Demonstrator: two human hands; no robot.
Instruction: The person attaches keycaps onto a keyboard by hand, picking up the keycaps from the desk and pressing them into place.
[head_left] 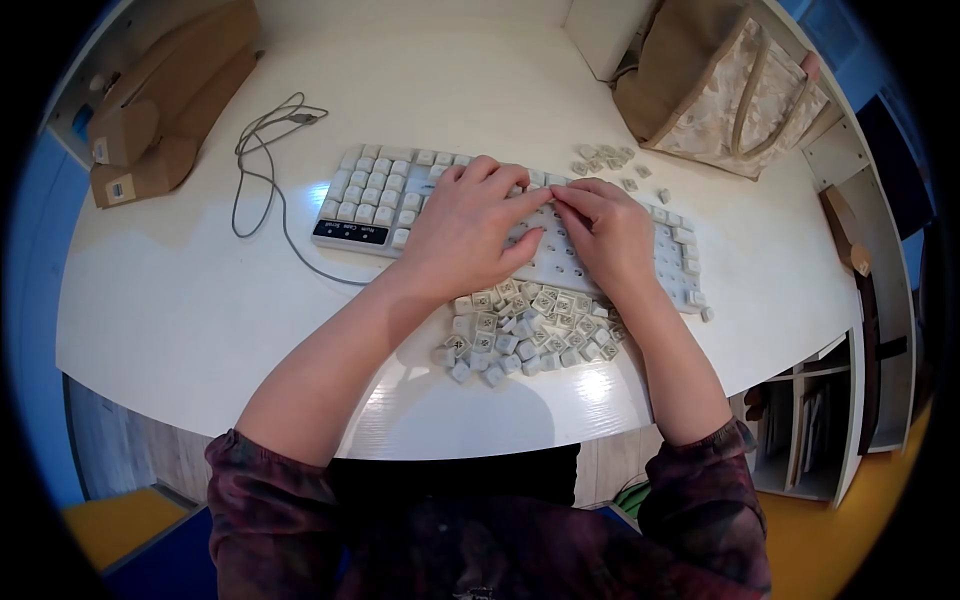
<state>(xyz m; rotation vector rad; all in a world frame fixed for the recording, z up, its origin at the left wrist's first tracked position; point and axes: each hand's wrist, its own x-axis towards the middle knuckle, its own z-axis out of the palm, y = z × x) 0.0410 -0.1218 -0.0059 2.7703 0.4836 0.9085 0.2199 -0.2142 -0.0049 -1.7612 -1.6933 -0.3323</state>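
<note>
A white computer keyboard (560, 268) lies turned around on the desk, its number pad at the left. Keycaps fill its left part, while much of the middle and right shows bare sockets. My left hand (470, 222) rests over the middle with fingers stretched and thumb apart, its index fingertip close to my right fingertips. With thumb and index finger pinched at the keyboard's far edge, my right hand (612, 235) hides whatever may be between them. Below the keyboard, between my forearms, is a pile of loose keycaps (527, 348), some upside down.
More loose keycaps (604, 157) are scattered behind the keyboard. A grey cable (272, 180) curls at the left of the white desk (150, 300). A brown cardboard box (165, 110) stands back left, and a patterned bag (725, 95) back right. Shelves (805, 430) are at the right.
</note>
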